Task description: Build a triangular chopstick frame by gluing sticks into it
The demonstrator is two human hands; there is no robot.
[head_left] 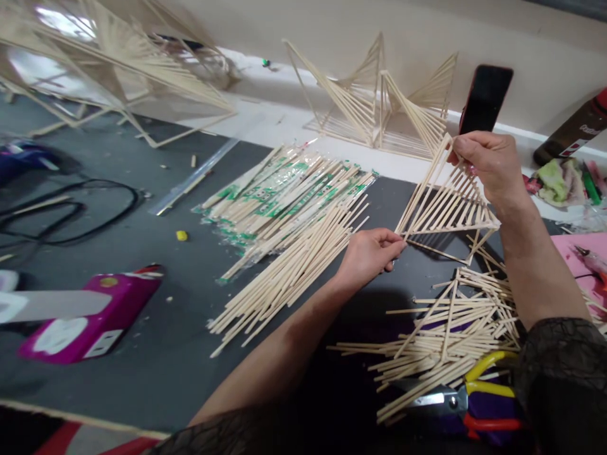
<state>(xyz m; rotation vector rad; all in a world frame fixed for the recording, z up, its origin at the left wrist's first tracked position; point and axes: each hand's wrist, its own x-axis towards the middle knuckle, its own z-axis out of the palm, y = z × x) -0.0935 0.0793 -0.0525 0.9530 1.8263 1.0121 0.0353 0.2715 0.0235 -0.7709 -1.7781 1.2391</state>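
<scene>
Both hands hold up a small frame of wooden sticks (446, 212), its slats fanned side by side. My left hand (367, 256) pinches its lower left corner between thumb and fingers. At the top corner, my right hand (490, 164) grips the frame with fingers closed. Left of my left hand lies a bundle of loose wooden sticks (289, 272), beside clear, green-printed packets of sticks (289, 189). Under the frame, a tangled heap of sticks (455, 322) lies near scissors (450, 399) with yellow and red handles.
Finished-looking stick models (355, 104) stand along the wall, with a larger one (142, 69) at left. A phone (488, 95) leans behind my right hand, near a dark bottle (573, 129). A magenta power strip (90, 316), black cable (118, 183) and ruler (199, 174) lie leftward.
</scene>
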